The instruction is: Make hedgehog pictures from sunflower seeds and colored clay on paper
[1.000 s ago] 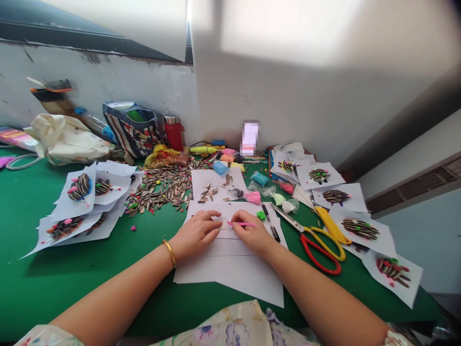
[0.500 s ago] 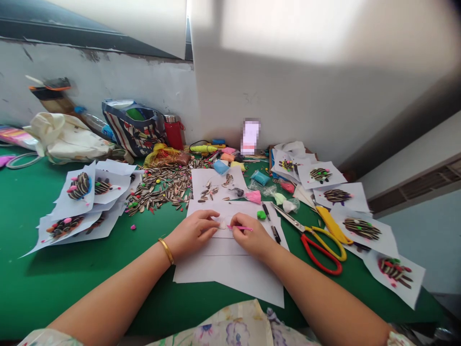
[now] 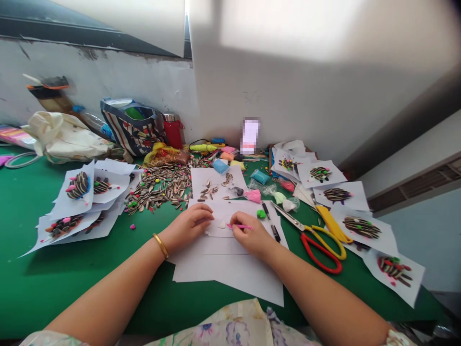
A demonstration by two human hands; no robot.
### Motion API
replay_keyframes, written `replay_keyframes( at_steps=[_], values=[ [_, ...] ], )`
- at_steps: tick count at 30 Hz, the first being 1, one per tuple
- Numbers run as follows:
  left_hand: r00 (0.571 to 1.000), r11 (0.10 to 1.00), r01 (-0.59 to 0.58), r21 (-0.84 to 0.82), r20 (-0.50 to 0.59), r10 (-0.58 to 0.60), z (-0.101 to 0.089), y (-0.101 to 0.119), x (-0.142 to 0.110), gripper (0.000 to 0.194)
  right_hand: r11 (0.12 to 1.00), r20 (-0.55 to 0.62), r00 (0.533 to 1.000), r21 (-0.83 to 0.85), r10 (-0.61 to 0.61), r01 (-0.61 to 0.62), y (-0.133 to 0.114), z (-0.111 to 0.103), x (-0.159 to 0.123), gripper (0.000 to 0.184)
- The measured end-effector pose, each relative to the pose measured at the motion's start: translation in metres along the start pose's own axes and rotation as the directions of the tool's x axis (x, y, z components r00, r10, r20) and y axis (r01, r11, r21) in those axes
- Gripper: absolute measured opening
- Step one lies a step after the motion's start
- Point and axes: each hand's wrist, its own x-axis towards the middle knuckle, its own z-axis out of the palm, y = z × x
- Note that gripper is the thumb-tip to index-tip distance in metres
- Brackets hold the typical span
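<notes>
My right hand [image 3: 249,231] is closed round a thin pink modelling tool [image 3: 245,227], whose tip points left. Just beyond that tip, a small flat whitish piece [image 3: 222,224], apparently clay, lies on the white paper [image 3: 219,247]. My left hand [image 3: 192,223] rests on the left part of the sheet with its fingers stretched out, apart from the whitish piece. A lump of green clay [image 3: 261,214] sits to the right, beside two black pens [image 3: 275,233].
Large scissors [image 3: 306,233] and a yellow cutter [image 3: 333,225] lie at the right. Seed pictures on paper [image 3: 362,228] flank both sides. Sunflower seeds [image 3: 167,182], clay packets [image 3: 260,178] and bags [image 3: 133,127] occupy the back. A phone [image 3: 250,136] leans on the wall.
My left hand has drawn back to the left, away from the whitish piece. My right hand stays in nearly the same spot with the pink tool.
</notes>
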Motion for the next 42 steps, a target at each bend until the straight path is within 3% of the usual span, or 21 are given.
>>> replay_keyframes(
  at_steps=[4, 8, 14, 19, 21, 24, 29, 34, 42],
  values=[
    [0.99, 0.997, -0.022, 0.076, 0.14, 0.011, -0.009, 0.006, -0.001, 0.012, 1.0, 0.0, 1.0, -0.005, 0.01, -0.01, 0.0, 0.0, 0.0, 0.012],
    [0.985, 0.996, -0.036, 0.078, 0.173, 0.022, -0.011, 0.013, 0.0, 0.004, 1.0, 0.001, 1.0, -0.009, 0.012, -0.012, -0.001, -0.001, 0.0, 0.012],
    [0.997, 0.999, 0.05, 0.01, 0.067, -0.05, -0.008, 0.008, -0.001, 0.013, 0.998, 0.01, 0.999, 0.039, 0.052, -0.052, -0.001, -0.002, 0.001, 0.01],
    [0.986, 0.982, 0.163, -0.094, -0.023, -0.166, 0.007, 0.009, -0.002, 0.022, 0.997, 0.005, 0.999, 0.06, 0.053, -0.053, 0.0, -0.001, 0.001, 0.01],
    [0.979, 0.977, 0.197, -0.081, -0.041, -0.201, 0.013, 0.013, -0.001, 0.017, 0.997, -0.002, 0.999, 0.059, 0.049, -0.049, 0.001, -0.001, 0.001, 0.01],
    [0.992, 0.992, 0.127, -0.007, -0.029, -0.127, 0.02, 0.018, 0.001, 0.004, 0.998, -0.008, 0.999, 0.06, 0.037, -0.036, 0.002, 0.0, 0.0, 0.01],
    [0.999, 1.0, 0.007, 0.025, -0.035, -0.006, 0.023, 0.02, 0.002, 0.013, 0.998, -0.011, 1.0, 0.055, 0.014, -0.013, 0.002, 0.001, 0.001, 0.01],
    [0.994, 0.986, 0.094, 0.136, -0.075, -0.084, 0.024, 0.022, 0.001, 0.017, 0.997, -0.003, 1.0, 0.069, 0.027, -0.026, 0.001, 0.0, 0.0, 0.009],
    [0.991, 0.985, 0.126, 0.117, -0.065, -0.119, 0.029, 0.017, 0.002, 0.026, 0.997, 0.021, 0.999, 0.076, -0.026, 0.024, -0.001, 0.008, -0.003, 0.008]
  ],
)
